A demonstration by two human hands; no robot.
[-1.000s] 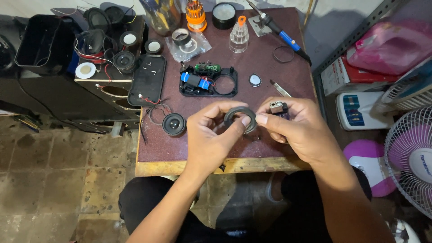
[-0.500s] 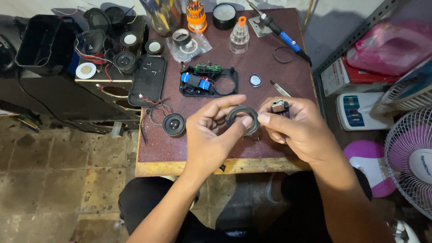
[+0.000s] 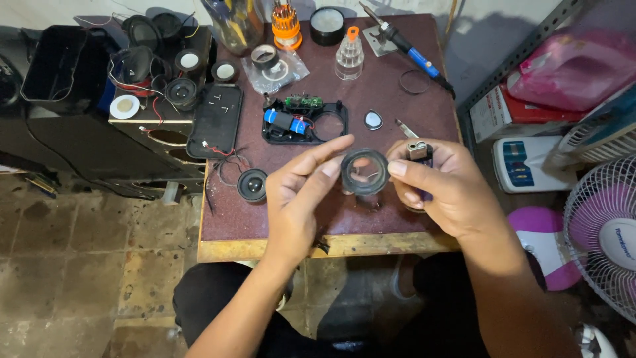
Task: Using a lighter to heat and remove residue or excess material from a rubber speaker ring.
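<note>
Head view, single frame. Both hands are raised over the near edge of the dark maroon worktable [image 3: 397, 113], with a black ring-shaped roll of tape [image 3: 364, 172] held between them. The left hand [image 3: 301, 192] is closed on the roll's left rim, the thumb and forefinger extended along its upper edge. The right hand [image 3: 440, 185] is closed on the roll's right rim by the thumb, while a small lighter with a metal top [image 3: 419, 154] is gripped against the palm by the remaining fingers. The roll is held upright, its open centre turned toward the camera, clear of the table surface.

Just beyond the grip, an opened black plastic device housing with a blue battery and green circuit board [image 3: 298, 121] is seen lying flat. To the left of the grip, a small round black speaker driver [image 3: 252, 184] is noted on the table, with thin wires trailing away from it. Beyond and to the right of the grip, a small oval silver piece [image 3: 373, 120] and a thin black rubber ring [image 3: 414, 81] are recorded. Farther beyond, a blue-handled soldering iron [image 3: 411, 52] on its stand, a clear plastic bottle with an orange cap [image 3: 349, 56] and an orange screwdriver bit set [image 3: 286, 26] are observed. Well to the right of the grip, off the table, a white-grilled electric fan [image 3: 606, 232] is seen.
</note>
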